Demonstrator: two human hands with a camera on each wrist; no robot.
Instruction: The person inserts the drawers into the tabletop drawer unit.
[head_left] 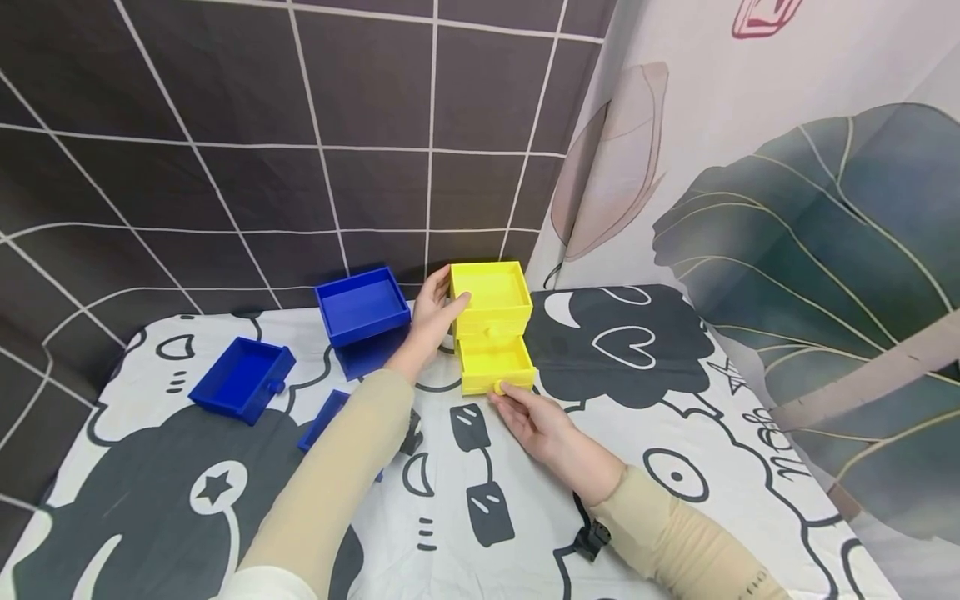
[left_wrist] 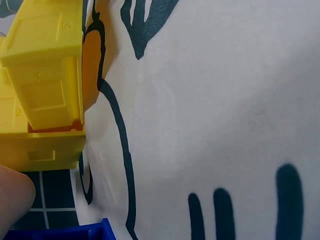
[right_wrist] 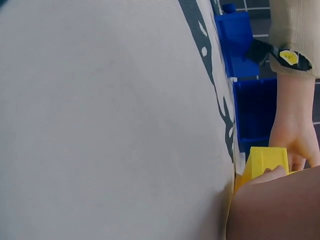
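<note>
A small yellow drawer cabinet [head_left: 491, 287] with a recessed, tray-like top stands on the patterned cloth in the head view. Its lower drawer [head_left: 495, 360] sticks out at the front, while an upper knob [head_left: 492, 332] sits back above it. My left hand [head_left: 429, 325] grips the cabinet's left side, thumb at the top rim. With thumb and fingers, my right hand [head_left: 534, 423] pinches the round knob of the lower drawer. The left wrist view shows the cabinet [left_wrist: 45, 35] from the side, drawer extended. In the right wrist view, fingers cover part of the yellow drawer [right_wrist: 267, 159].
Left of the yellow cabinet stands a blue cabinet [head_left: 363, 307] with a recessed top. A loose blue drawer [head_left: 236, 375] lies farther left. Another blue piece [head_left: 322, 421] is partly hidden under my left sleeve. A dark gridded backdrop [head_left: 375, 192] rises behind.
</note>
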